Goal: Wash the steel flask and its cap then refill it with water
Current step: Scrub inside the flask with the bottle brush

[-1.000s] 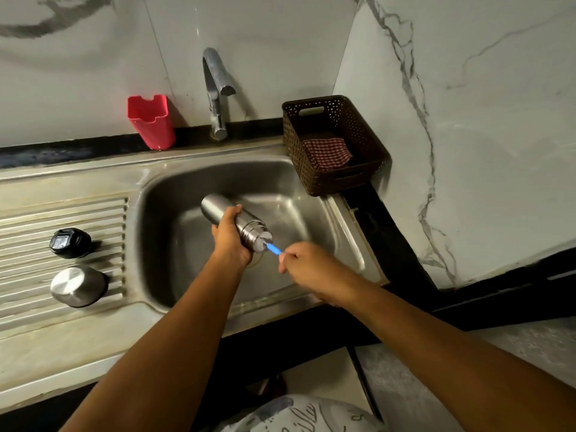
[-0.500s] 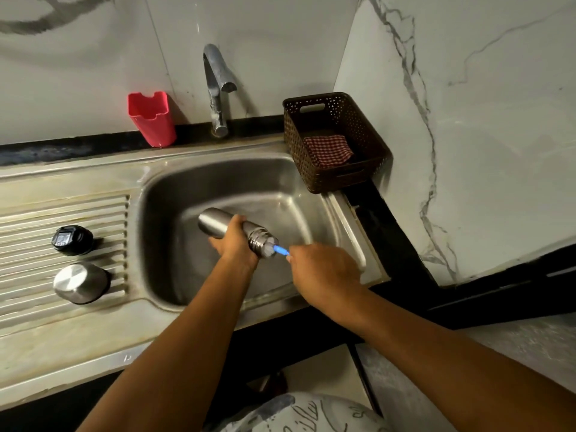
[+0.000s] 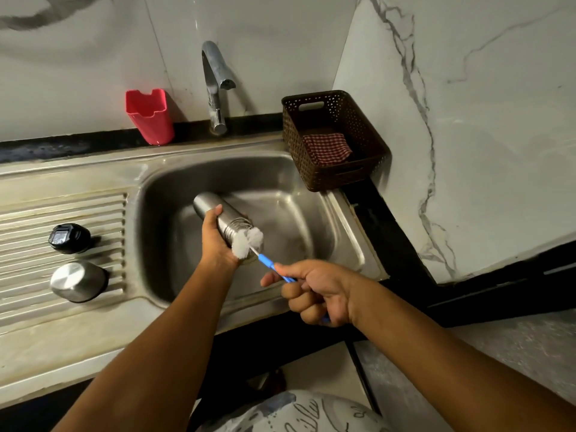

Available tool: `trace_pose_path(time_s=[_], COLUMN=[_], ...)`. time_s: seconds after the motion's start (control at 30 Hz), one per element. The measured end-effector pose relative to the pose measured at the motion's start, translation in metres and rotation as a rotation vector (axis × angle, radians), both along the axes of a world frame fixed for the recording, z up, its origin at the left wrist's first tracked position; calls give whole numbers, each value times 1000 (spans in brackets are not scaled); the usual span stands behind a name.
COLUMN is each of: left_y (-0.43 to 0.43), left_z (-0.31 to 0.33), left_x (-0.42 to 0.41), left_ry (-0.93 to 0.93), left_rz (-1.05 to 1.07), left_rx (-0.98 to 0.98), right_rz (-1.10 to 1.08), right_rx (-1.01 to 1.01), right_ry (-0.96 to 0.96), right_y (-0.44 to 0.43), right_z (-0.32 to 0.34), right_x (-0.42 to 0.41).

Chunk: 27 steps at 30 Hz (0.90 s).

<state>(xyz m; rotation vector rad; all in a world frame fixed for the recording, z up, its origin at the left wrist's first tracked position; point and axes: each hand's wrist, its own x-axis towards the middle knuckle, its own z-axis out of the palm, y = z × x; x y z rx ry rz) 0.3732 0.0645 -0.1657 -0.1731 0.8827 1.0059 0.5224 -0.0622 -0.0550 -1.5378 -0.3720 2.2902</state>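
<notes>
- Well to the left of the left hand (image 3: 216, 243), a black stopper (image 3: 69, 238) and a steel cap (image 3: 78, 281) sat apart on the ribbed drainer (image 3: 28, 210), seemingly set aside to wait for their own wash.
- Behind that hand, a red cup (image 3: 149, 116) stood at the wall, with the tap (image 3: 215, 85) beside it. No stream showed.
- The left hand curled round the flask (image 3: 207, 204), tilting it over the sink (image 3: 280, 188) with its mouth toward the person, likely so drips fell in the basin.
- The white head of the brush (image 3: 247, 243) lay at the flask's mouth. Whether it was partly inside was unclear.
- The right hand (image 3: 318, 289) pinched the brush's blue handle between thumb and forefinger, with the other fingers curled.
- Beyond the right hand, a brown basket (image 3: 343, 177) held a checked cloth (image 3: 327, 148).
</notes>
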Motion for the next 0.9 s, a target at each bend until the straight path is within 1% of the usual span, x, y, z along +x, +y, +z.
trace_pose_path(time_s=[0.07,0.17,0.23,0.27,0.33,0.43,0.47,0.5,0.57,0.63,0.67,0.7,0.77,0.8,0.87,0.9], left_y=[-4,10,22,27,31,30,33,35,37,45,47,43,21,11,-1,-2], left_z=[-2,3,4,4,-1,-10,-18,-25,-32,-45,-46,-35,-3,7,3,-10], left_x=[13,5,-9,-15,-23,-22,-21,-20,-20,-27,-29,-28,-22,-16,-5,-5], left_ry=[2,45,120,150,215,347,351,354,366,402,418,434,493,507,476,448], left_rz=[-43,-108,-88,-57,9,-15,-16,-9,5,107,153,173,275,291,272,256], left_rx=[-12,0,-12,-24,-36,-61,-63,-66,-81,-117,-147,-170,-209,-220,-250,-241], right_rz=[20,130,235,262,275,307,333,378,565,781,843,890,982,1015,1100,1155], right_rx=[163,548,736,772,769,762,799,862,1021,1162,1235,1286,1317,1326,1333,1352], right_ry=[-197,-568,-683,-695,-697,-757,-802,-873,-1125,-1411,-1503,-1560,-1644,-1673,-1686,-1682], right_y=[6,4,-3,-4,-2,10,14,17,20,16,15,12,12,15,20,21], right_z=[-4,-6,-10,-11,-16,-19,-17,-15,-9,2,7,9,9,8,7,8], right_x=[-11,-11,0,5,12,7,4,1,-1,2,4,7,9,9,5,1])
